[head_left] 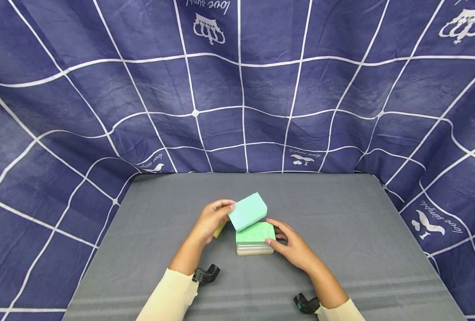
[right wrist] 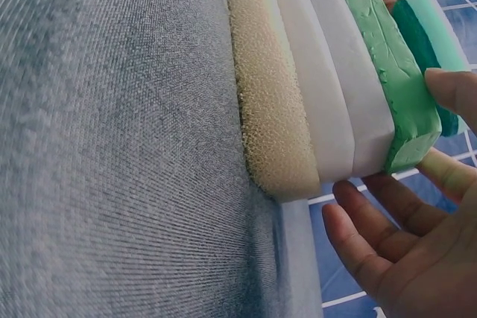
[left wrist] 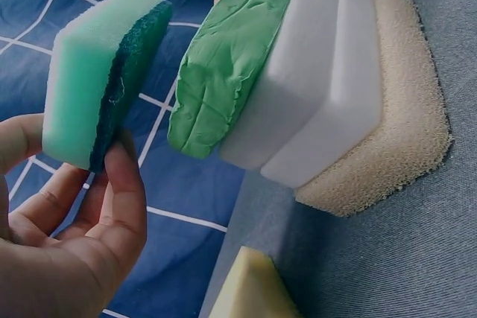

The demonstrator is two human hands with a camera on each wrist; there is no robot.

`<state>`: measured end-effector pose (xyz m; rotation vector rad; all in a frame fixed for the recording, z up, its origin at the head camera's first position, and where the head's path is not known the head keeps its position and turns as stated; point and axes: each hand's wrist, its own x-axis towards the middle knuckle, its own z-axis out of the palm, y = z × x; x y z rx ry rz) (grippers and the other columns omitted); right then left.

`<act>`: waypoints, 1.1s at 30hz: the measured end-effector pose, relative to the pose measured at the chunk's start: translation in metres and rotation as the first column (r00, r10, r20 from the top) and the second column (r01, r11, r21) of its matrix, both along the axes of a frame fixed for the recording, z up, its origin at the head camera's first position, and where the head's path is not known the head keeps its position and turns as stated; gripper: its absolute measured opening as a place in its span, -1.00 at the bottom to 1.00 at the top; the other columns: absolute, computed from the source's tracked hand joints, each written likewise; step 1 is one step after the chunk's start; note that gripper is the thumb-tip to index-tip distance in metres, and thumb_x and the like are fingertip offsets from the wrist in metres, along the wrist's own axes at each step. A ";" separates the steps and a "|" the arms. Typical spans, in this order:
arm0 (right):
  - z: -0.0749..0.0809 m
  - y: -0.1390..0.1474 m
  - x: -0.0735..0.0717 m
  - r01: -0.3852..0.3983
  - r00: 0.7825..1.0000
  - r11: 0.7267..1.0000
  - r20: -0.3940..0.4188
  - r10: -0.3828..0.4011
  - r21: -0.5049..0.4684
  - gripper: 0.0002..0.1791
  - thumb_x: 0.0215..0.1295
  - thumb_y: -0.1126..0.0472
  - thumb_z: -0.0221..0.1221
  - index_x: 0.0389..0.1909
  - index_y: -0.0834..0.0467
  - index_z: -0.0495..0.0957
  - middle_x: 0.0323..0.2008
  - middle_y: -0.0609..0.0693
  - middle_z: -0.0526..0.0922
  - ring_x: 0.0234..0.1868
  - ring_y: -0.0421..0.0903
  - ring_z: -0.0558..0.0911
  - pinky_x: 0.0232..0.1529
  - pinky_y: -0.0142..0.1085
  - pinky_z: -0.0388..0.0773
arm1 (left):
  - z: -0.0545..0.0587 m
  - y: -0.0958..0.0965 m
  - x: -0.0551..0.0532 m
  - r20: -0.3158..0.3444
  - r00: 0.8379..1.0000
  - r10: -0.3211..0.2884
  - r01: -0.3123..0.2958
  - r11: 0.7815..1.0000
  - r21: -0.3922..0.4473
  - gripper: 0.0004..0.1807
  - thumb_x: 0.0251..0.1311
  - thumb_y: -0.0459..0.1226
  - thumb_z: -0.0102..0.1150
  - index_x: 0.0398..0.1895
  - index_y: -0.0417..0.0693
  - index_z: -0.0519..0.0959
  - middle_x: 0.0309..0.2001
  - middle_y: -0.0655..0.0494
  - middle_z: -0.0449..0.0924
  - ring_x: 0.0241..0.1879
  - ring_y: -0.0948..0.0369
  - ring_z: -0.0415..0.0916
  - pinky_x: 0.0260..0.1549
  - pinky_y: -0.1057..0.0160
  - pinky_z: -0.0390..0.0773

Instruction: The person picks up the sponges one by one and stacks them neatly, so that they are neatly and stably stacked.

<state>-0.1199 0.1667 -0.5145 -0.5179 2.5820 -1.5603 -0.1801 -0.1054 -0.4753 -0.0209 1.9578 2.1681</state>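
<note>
My left hand [head_left: 211,219] pinches a mint sponge with a dark green scouring side [left wrist: 104,83] between thumb and fingers, tilted above a stack. Topmost in that stack is a green clay-like block [right wrist: 395,80]. Below it lie two white blocks [right wrist: 317,83], then a porous beige sponge [right wrist: 272,94] at the bottom, on the grey table. At the stack's right end, my right hand [head_left: 295,249] holds the green block, thumb on one side and index finger on the other. Its other fingers spread beside the white blocks.
A yellow piece [left wrist: 253,288] lies on the table [head_left: 173,196] left of the stack, partly hidden by my left hand in the head view. Blue cloth with white lines [head_left: 269,89] hangs behind and at both sides of the table.
</note>
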 end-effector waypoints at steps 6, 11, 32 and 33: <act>0.001 -0.001 0.001 0.021 1.000 1.000 0.019 -0.021 0.006 -0.30 0.32 -0.04 0.33 0.45 -0.10 0.35 0.36 0.01 0.48 0.29 -0.01 0.55 0.24 -0.15 0.56 | -0.001 0.002 0.005 -0.031 0.999 -0.037 0.035 0.998 -0.052 -0.66 0.31 -0.30 0.25 0.05 -0.36 0.63 -0.16 0.22 0.65 -0.32 0.28 0.61 -0.06 0.22 0.59; 0.002 0.000 0.001 0.026 0.999 1.000 0.029 -0.026 0.005 -0.23 0.29 -0.04 0.36 0.48 -0.03 0.31 0.37 0.06 0.47 0.31 0.02 0.53 0.24 -0.14 0.55 | -0.004 0.004 0.008 -0.051 0.995 -0.085 0.079 0.991 -0.106 -0.66 0.33 -0.27 0.26 0.05 -0.34 0.65 -0.19 0.21 0.68 -0.21 0.29 0.61 -0.03 0.20 0.61; -0.001 0.000 0.000 0.026 0.999 0.999 0.043 -0.027 0.021 -0.16 0.23 -0.04 0.41 0.49 -0.01 0.28 0.34 0.06 0.50 0.28 0.03 0.57 0.25 -0.09 0.54 | -0.001 0.015 0.026 -0.207 0.974 -0.094 0.009 0.924 -0.381 -0.76 0.32 -0.16 0.30 -0.02 -0.01 0.72 -0.05 0.08 0.73 -0.04 0.20 0.63 -0.01 0.22 0.60; -0.001 0.000 0.000 0.028 0.999 0.999 0.045 -0.029 0.023 -0.16 0.23 -0.04 0.41 0.49 -0.01 0.28 0.34 0.06 0.50 0.28 0.02 0.57 0.25 -0.08 0.54 | -0.002 0.015 0.027 -0.206 0.973 -0.105 0.021 0.926 -0.376 -0.72 0.31 -0.15 0.31 0.04 0.00 0.70 0.00 0.07 0.72 0.00 0.17 0.62 0.01 0.20 0.59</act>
